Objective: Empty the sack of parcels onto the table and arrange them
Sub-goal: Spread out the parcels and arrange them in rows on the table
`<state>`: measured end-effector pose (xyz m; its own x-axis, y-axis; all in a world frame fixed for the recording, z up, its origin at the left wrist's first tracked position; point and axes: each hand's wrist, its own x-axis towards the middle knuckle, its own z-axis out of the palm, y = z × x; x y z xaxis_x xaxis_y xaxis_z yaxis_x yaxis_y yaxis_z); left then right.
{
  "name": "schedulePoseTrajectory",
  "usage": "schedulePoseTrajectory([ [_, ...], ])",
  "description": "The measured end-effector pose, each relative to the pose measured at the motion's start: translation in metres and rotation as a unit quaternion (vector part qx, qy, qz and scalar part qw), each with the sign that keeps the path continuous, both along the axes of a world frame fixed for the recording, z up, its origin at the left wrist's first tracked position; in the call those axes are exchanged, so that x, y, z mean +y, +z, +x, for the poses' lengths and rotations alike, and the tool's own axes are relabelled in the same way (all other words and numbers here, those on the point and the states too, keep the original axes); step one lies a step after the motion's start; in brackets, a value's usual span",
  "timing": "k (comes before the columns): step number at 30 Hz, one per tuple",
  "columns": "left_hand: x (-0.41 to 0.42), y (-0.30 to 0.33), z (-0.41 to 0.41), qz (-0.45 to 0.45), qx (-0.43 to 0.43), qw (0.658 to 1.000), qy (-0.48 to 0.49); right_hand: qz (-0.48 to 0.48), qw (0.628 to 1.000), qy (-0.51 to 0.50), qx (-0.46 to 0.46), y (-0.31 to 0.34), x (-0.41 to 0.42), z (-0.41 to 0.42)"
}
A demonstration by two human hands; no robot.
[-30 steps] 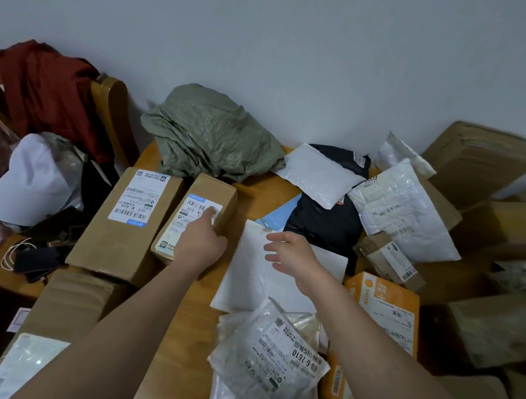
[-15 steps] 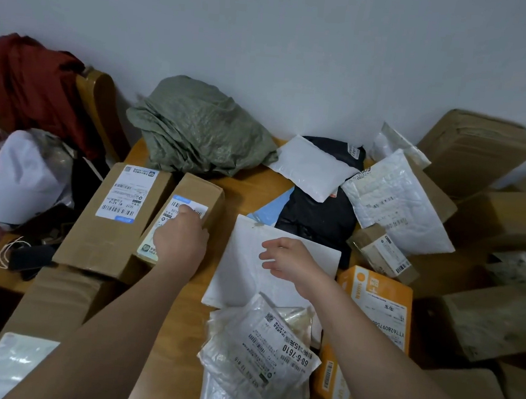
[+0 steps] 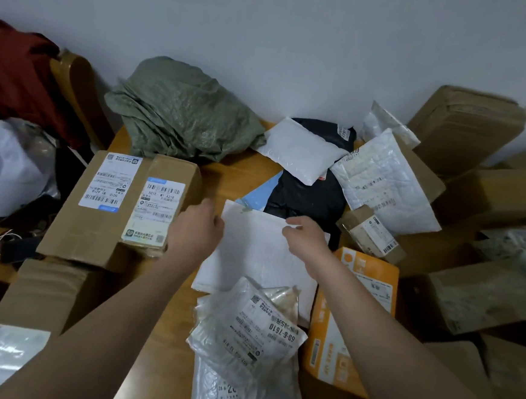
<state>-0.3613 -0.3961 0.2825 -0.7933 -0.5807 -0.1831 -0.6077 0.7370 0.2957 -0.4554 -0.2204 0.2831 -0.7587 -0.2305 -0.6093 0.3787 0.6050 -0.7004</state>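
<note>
The emptied green sack (image 3: 183,114) lies crumpled at the back of the wooden table (image 3: 225,177). A narrow labelled box (image 3: 160,210) sits tight against a larger labelled box (image 3: 97,205) on the left. A flat white mailer (image 3: 251,255) lies in the middle. My left hand (image 3: 196,228) is between the narrow box and the mailer's left edge, fingers curled and blurred. My right hand (image 3: 306,237) pinches the mailer's top edge. A clear plastic parcel (image 3: 245,327) overlaps the mailer's near end, beside an orange parcel (image 3: 364,289).
A black bag (image 3: 306,196), a white padded pouch (image 3: 300,148), a bubble mailer (image 3: 382,183) and a small box (image 3: 369,233) crowd the back right. Brown cartons (image 3: 465,130) pile up at the right. A chair (image 3: 72,90) with red cloth (image 3: 13,75) stands left.
My left hand slid off the narrow box, which now rests against the larger box, and moved right to the mailer. My right hand's fingers curled onto the mailer's top edge.
</note>
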Motion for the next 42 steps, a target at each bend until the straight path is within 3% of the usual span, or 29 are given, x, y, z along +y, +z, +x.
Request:
schedulePoseTrajectory([
  [4,0.026,-0.009,0.000,0.165,-0.062,0.984,0.004,0.012,0.999,0.016,0.025,0.015,0.017,-0.007],
  [8,0.044,-0.011,-0.003,0.192,-0.086,0.977,-0.021,0.046,0.996,0.012,0.081,0.029,0.048,-0.018],
  [11,0.057,-0.008,-0.006,0.204,-0.092,0.974,-0.027,0.127,0.986,-0.016,0.103,0.033,0.073,-0.025],
  [17,0.104,0.004,-0.006,0.369,-0.070,0.927,0.007,0.255,0.963,-0.081,0.030,0.031,0.114,-0.017],
  [20,0.132,0.011,-0.002,0.467,-0.093,0.879,0.017,0.234,0.965,-0.120,-0.018,0.024,0.128,-0.007],
  [23,0.153,0.018,-0.005,0.526,-0.092,0.844,0.048,0.089,0.984,-0.153,0.005,0.021,0.137,-0.004],
  [27,0.160,0.024,-0.007,0.523,-0.067,0.844,0.092,0.011,0.980,-0.191,0.062,0.025,0.150,-0.006],
  [31,0.163,0.030,0.000,0.542,-0.094,0.827,0.117,0.033,0.986,-0.128,-0.102,0.024,0.158,0.010],
  [33,0.168,0.033,0.001,0.565,-0.109,0.812,0.103,0.036,0.984,-0.112,-0.132,0.019,0.157,0.016],
  [39,0.182,0.047,-0.003,0.567,-0.073,0.813,0.110,0.034,0.992,-0.099,-0.074,0.025,0.154,0.015],
  [42,0.180,0.065,-0.003,0.573,-0.021,0.809,0.133,0.091,0.994,-0.058,0.004,0.043,0.147,0.008],
])
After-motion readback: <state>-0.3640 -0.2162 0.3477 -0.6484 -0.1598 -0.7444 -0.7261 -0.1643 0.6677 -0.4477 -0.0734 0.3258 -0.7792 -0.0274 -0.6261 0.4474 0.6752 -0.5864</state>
